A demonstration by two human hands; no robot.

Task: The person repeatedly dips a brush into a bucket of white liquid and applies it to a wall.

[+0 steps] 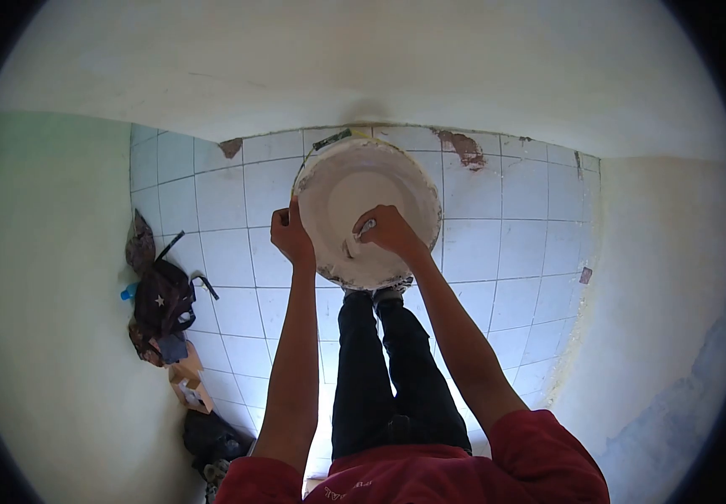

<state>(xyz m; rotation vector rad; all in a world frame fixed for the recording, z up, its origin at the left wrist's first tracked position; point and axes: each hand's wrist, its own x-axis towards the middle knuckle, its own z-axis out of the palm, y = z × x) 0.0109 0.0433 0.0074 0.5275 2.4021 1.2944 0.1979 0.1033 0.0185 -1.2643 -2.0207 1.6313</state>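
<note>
In the head view, a large round bucket (pixel 420 185) holds a pale, creamy mixture and has smeared, crusted walls. Its thin yellowish bail with a black grip (pixel 332 139) lies against the far rim. My left hand (pixel 293 235) is closed at the bucket's left rim, thumb up along the edge. Over the mixture, my right hand (pixel 389 228) is wrapped round a small tool with a pale handle (pixel 367 227). The tool's lower end is hard to make out; a dark streak shows in the mixture beside it.
White floor tiles (pixel 472 244) surround the bucket, with brown stains by the far wall. Along the left wall lie a dark backpack (pixel 164 298), an open cardboard box (pixel 188 382) and a black bag (pixel 212 437). Pale walls (pixel 665 244) stand close on several sides.
</note>
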